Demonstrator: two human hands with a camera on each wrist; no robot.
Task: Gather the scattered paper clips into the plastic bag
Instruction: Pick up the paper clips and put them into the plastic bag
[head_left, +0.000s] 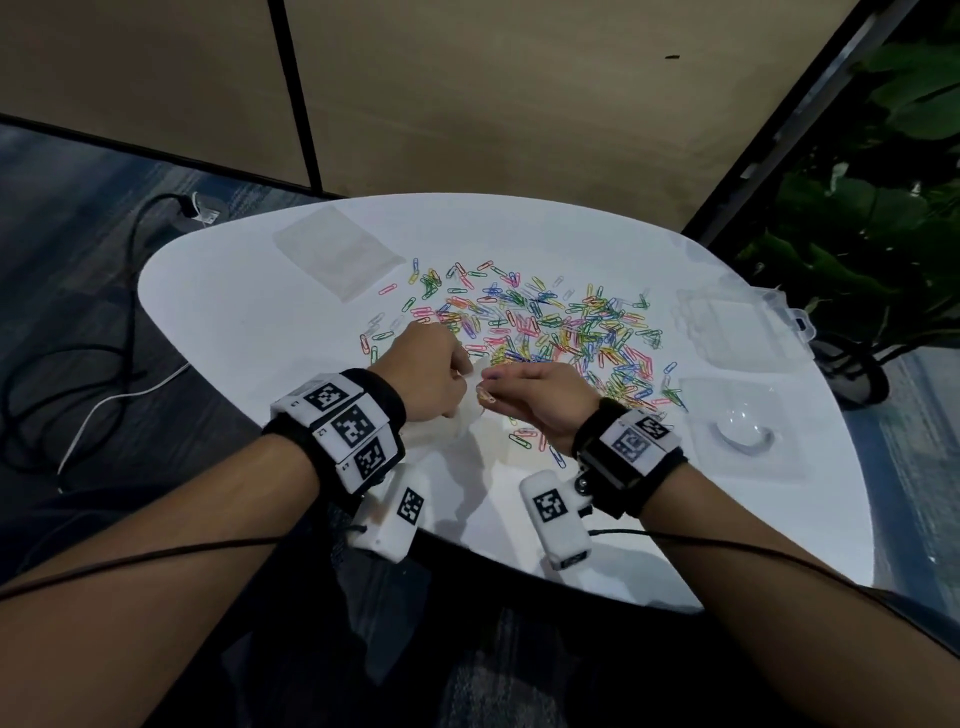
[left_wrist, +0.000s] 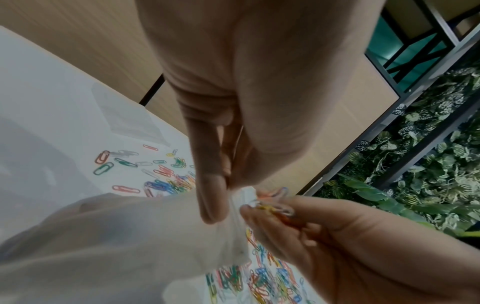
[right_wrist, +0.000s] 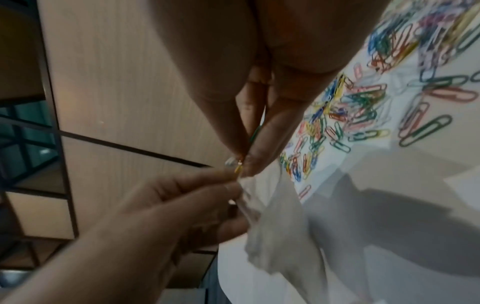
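On the counter: a white rounded counter (head_left: 234, 312) with a big mess of coloured paper clips (head_left: 545, 322) spread over the middle and right.
Left hand: the left hand (head_left: 426, 374) pinches the top edge of a clear plastic bag (head_left: 457, 421), thumb and fingers curled on it, so the bag hangs down just above the near part of the counter.
Right hand: the right hand (head_left: 535, 400) is right beside it, fingertips pinched on a few paper clips (yellow and white ones show in the wrist views) at the bag's mouth.
Loose clips: a handful lie under the right wrist too.
Other stuff: another flat clear bag (head_left: 332, 254) at the far left, clear plastic boxes (head_left: 737, 322) and a clear blister tray (head_left: 743, 426) on the right edge.
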